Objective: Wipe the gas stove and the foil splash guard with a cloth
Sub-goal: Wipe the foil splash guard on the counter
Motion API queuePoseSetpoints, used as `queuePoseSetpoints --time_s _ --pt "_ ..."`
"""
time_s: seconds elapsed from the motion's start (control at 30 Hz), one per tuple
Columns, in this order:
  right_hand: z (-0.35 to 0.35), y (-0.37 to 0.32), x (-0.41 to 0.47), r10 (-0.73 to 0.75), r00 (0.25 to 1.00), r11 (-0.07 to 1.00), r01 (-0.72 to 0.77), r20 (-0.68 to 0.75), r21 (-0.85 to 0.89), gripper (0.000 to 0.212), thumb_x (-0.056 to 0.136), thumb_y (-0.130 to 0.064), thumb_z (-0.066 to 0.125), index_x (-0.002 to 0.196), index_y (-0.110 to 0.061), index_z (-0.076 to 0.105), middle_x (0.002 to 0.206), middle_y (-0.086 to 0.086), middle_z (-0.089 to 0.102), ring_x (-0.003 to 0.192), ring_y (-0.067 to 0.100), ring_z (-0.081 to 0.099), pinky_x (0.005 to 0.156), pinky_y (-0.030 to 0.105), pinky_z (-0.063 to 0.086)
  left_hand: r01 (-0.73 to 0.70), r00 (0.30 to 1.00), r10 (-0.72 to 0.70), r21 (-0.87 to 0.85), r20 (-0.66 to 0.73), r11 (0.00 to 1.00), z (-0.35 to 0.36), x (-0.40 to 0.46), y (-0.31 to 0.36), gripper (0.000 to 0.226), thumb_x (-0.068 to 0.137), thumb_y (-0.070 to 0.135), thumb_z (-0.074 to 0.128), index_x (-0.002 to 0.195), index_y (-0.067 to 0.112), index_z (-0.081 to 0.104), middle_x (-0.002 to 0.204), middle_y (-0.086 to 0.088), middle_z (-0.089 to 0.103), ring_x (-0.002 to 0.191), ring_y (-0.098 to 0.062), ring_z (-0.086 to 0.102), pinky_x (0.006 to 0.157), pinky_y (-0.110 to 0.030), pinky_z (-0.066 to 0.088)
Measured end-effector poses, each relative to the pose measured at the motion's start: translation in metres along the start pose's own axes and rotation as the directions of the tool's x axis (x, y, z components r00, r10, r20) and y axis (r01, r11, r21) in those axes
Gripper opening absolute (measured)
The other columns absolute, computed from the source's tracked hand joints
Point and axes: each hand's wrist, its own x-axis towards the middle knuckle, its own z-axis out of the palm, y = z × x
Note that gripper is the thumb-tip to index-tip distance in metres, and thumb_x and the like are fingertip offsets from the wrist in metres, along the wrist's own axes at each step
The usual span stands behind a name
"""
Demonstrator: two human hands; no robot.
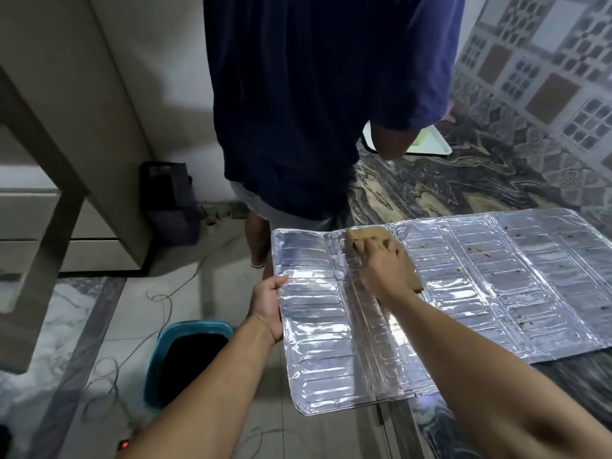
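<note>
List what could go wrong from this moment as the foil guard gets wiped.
The foil splash guard overhangs the counter edge, held up only by the left hand; pressing with the cloth under the right hand could crease or tip it. Crumbs on the right panels may get swept onto the floor rather than into the teal bin. A second person stands close, so an elbow bump seems possible.

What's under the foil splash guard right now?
The foil splash guard lies on a marbled countertop; its left panel overhangs the floor. The counter beneath is covered.
</note>
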Motion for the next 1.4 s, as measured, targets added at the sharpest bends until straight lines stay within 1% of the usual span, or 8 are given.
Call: queuePoseSetpoints --time_s 0.17,0.3,0.6,0.77,0.93,1.1,1.27,1.4 --pt "0.017 -0.037 0.005 -0.192 0.978 0.981 0.191 0.078 0.018 0.052 0.082 -0.021 0.031 0.130 -0.015 0.048 0.137 0.008 0.049 0.133 0.037 0.034 0.111 0.056 0.021 0.022 0.998 -0.023 -0.018 -0.058 1.000 0.003 0.005 0.003 0.042 0.087 0.020 0.043 0.120 0.001 0.060 0.091 -0.020 0.070 0.079 -0.038 0.066 0.075 -0.042 0.053" --pt "0.029 -0.069 -0.003 -0.295 0.952 0.914 0.256 0.082 0.314 0.039 0.097 -0.018 0.045 0.136 -0.016 0.049 0.133 0.014 0.055 0.123 0.037 0.047 0.107 0.048 0.032 0.011 1.000 -0.012 -0.034 -0.029 0.999 0.006 0.000 0.007 0.033 0.092 0.017 0.038 0.107 0.001 0.064 0.077 -0.018 0.072 0.064 -0.033 0.070 0.060 -0.034 0.056" --pt "0.024 -0.056 -0.066 -0.493 0.866 0.781 0.394 0.090 0.484 0.040 0.097 -0.003 0.046 0.135 -0.014 0.055 0.148 0.009 0.045 0.135 0.024 0.037 0.114 0.040 0.029 0.036 0.999 -0.030 -0.218 0.029 0.975 -0.001 0.002 0.011 0.094 0.082 0.079 0.033 0.130 0.002 0.057 0.126 -0.028 0.059 0.115 -0.040 0.057 0.104 -0.053 0.039" --pt "0.005 -0.029 -0.084 -0.557 0.799 0.822 0.490 0.227 0.290 0.044 0.086 -0.003 0.046 0.123 -0.022 0.062 0.133 0.000 0.058 0.109 0.021 0.061 0.092 0.032 0.049 0.088 0.996 -0.083 -0.159 0.038 0.983 -0.008 0.011 0.007 0.098 0.079 0.084 0.031 0.131 0.004 0.056 0.131 -0.028 0.057 0.122 -0.044 0.053 0.107 -0.055 0.036" --pt "-0.009 -0.004 -0.033 -0.275 0.943 0.925 0.313 -0.186 0.217 0.025 0.092 -0.025 0.043 0.105 -0.022 0.063 0.105 0.001 0.063 0.089 0.022 0.061 0.072 0.035 0.051 0.020 0.998 -0.017 -0.042 0.064 0.999 -0.001 0.008 0.010 0.064 0.096 0.057 0.033 0.129 0.007 0.058 0.111 -0.022 0.069 0.094 -0.037 0.069 0.080 -0.045 0.053" --pt "0.022 -0.014 0.000 -0.223 0.974 0.972 0.225 0.038 -0.069 0.042 0.089 -0.019 0.037 0.127 -0.024 0.054 0.130 0.005 0.056 0.123 0.034 0.045 0.105 0.052 0.035 0.043 0.992 -0.046 0.035 0.117 0.998 0.003 0.008 0.012 0.059 0.098 0.054 0.032 0.116 0.007 0.063 0.098 -0.019 0.073 0.087 -0.036 0.069 0.078 -0.045 0.050" --pt "0.038 -0.036 -0.064 -0.349 0.929 0.918 0.312 0.122 0.246 0.043 0.098 -0.016 0.046 0.141 -0.020 0.048 0.152 0.004 0.040 0.140 0.029 0.034 0.117 0.046 0.021 0.097 0.989 -0.100 0.032 0.110 0.995 0.004 0.012 0.013 0.069 0.094 0.061 0.031 0.122 0.004 0.060 0.108 -0.024 0.068 0.096 -0.037 0.066 0.086 -0.047 0.050" --pt "0.017 -0.020 -0.120 -0.475 0.853 0.877 0.437 0.216 0.201 0.054 0.085 -0.017 0.037 0.136 -0.019 0.055 0.149 0.004 0.046 0.133 0.026 0.045 0.111 0.033 0.033 0.099 0.991 -0.101 0.034 0.089 0.995 0.000 0.018 0.006 0.071 0.095 0.060 0.030 0.129 0.002 0.055 0.105 -0.023 0.070 0.095 -0.037 0.067 0.083 -0.046 0.048"
